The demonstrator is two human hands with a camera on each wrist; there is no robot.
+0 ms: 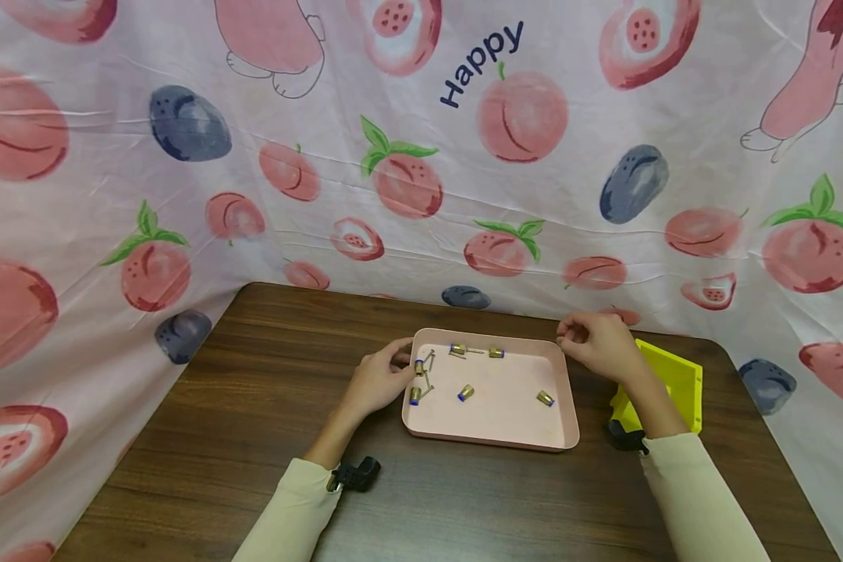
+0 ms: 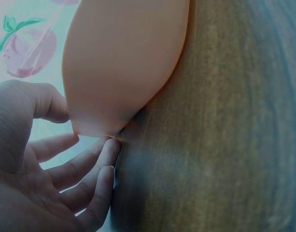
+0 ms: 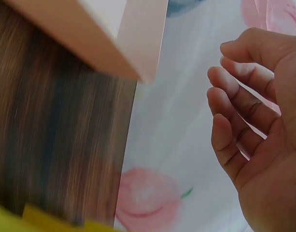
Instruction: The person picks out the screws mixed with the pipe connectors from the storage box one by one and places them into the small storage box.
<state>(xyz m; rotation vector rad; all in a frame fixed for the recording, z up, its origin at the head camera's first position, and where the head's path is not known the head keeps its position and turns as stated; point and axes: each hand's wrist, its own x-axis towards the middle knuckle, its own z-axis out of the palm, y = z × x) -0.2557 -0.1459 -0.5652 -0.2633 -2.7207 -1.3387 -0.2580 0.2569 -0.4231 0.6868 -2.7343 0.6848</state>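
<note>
A shallow pink tray (image 1: 506, 421) lies on the wooden table. Several brass fittings with blue ends (image 1: 466, 393) are scattered in it, along with several thin screws (image 1: 427, 382) near its left side and back. My left hand (image 1: 382, 378) grips the tray's left wall; in the left wrist view the thumb presses one side of the pink wall (image 2: 123, 58) and the fingertips (image 2: 111, 145) meet its lower edge. By the tray's back right corner is my right hand (image 1: 600, 343), raised with loosely bent fingers. The right wrist view shows nothing between those fingers (image 3: 222, 130) and a gap to the tray.
A yellow plastic bin (image 1: 681, 382) stands at the table's right, partly behind my right forearm. Dark wood tabletop (image 1: 267, 375) spreads around the tray. A fruit-printed curtain (image 1: 407, 257) hangs right behind the table's back edge and along the sides.
</note>
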